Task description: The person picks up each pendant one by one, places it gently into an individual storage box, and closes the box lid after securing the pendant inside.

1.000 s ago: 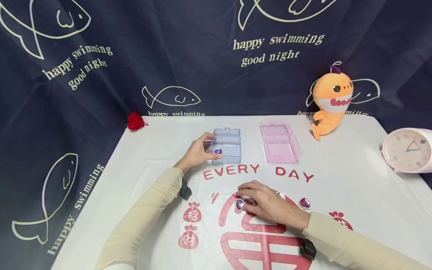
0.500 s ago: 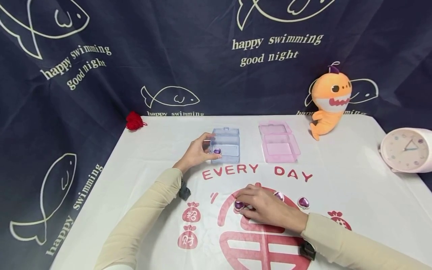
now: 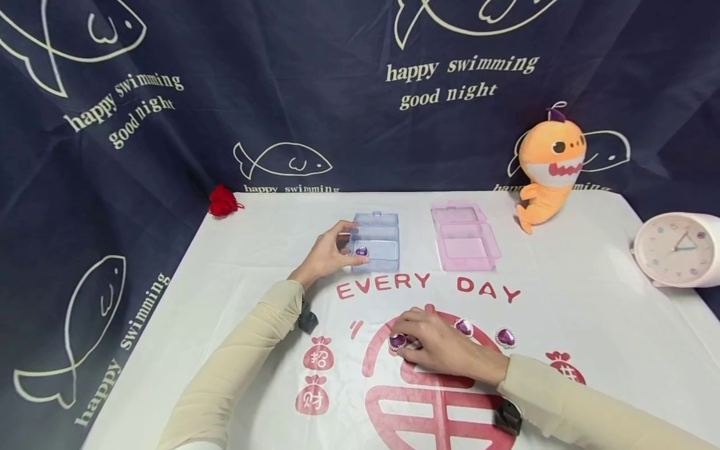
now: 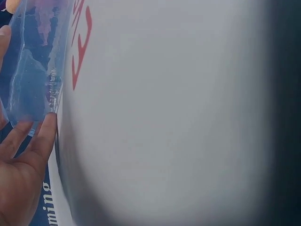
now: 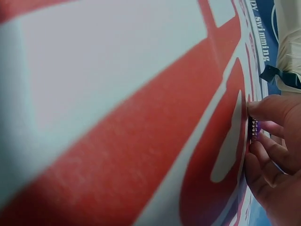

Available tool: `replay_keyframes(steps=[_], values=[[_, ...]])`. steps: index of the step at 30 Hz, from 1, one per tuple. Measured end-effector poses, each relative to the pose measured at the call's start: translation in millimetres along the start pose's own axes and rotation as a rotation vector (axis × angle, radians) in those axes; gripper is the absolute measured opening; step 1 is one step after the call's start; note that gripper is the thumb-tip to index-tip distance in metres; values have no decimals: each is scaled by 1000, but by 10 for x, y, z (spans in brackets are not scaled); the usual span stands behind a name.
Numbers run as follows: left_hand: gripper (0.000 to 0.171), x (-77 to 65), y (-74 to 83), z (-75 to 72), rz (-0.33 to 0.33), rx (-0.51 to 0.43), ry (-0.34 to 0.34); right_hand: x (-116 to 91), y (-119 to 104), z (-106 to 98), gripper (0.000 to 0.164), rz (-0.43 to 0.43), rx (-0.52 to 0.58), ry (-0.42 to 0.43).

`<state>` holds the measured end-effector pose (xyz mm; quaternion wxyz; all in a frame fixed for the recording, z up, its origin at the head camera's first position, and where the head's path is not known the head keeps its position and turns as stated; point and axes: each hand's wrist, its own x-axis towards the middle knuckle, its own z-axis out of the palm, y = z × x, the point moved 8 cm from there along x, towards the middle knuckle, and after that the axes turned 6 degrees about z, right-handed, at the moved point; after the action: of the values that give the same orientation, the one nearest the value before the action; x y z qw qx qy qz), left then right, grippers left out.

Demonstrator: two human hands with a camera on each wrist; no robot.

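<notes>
In the head view my left hand [image 3: 323, 253] grips the left side of an open, clear blue plastic box [image 3: 385, 251]. A purple gem with a beaded rim [image 3: 362, 250] shows inside it near my thumb. The left wrist view has the fingers [image 4: 43, 136] against the end of the blue box [image 4: 33, 89]. Lower on the table, my right hand [image 3: 441, 347] pinches another purple gem [image 3: 397, 340] between thumb and fingers. Seen side-on in the right wrist view, that gem [image 5: 255, 128] is right at the tabletop, partly hidden by the fingers.
Two more purple gems, one beside my right hand [image 3: 464, 327] and a heart-shaped gem [image 3: 505, 337], lie to the right. An open pink box [image 3: 468, 253] stands right of the blue one. Farther out are red yarn [image 3: 224, 201], an orange plush shark [image 3: 552, 169] and a clock [image 3: 675, 249].
My right hand's fingers have closed in on the gem, and the hand has shifted slightly left, showing more of the gem beside it. The left hand keeps its place on the blue box.
</notes>
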<state>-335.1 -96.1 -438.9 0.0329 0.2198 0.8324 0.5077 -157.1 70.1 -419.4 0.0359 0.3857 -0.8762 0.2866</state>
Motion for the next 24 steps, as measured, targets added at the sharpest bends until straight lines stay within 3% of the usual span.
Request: replay_keyframes(steps=[8,18,24], values=[[79,-7,-6,-4,-6,-8,-8,54,39,0,14,66,63,-70],[79,9,-23,-9,-8,10,-14,224,25,-240,14,114,152,-103],[78,14,-11,-11,0,20,-9,405,-25,-492,18,85,103,-38]])
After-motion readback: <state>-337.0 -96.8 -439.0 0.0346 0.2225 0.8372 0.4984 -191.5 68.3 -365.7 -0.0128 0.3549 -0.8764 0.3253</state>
